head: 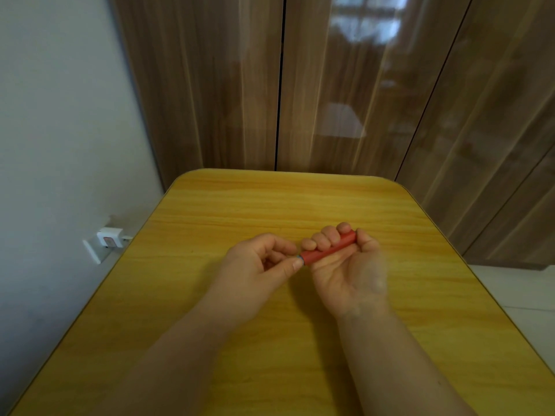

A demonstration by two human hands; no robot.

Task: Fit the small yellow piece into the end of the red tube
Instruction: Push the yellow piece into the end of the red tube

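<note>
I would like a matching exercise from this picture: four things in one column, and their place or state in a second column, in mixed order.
1. red tube
2. left hand
3. table
4. charger

a. plugged in at the wall
b. pinching at the tube's near end
c. held in the right hand
d. yellow wood grain, under both hands

Pairs: 1-c, 2-b, 3-d, 4-a

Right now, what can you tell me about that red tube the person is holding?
The red tube is a short, plain, matte cylinder, material unclear. It lies tilted across the right hand, far end higher, with the fingers curled over its middle and the thumb at that far end. It is held above the yellow wooden table, not resting on it. At its near end the left hand pinches a tiny, mostly hidden piece against the opening.
</note>
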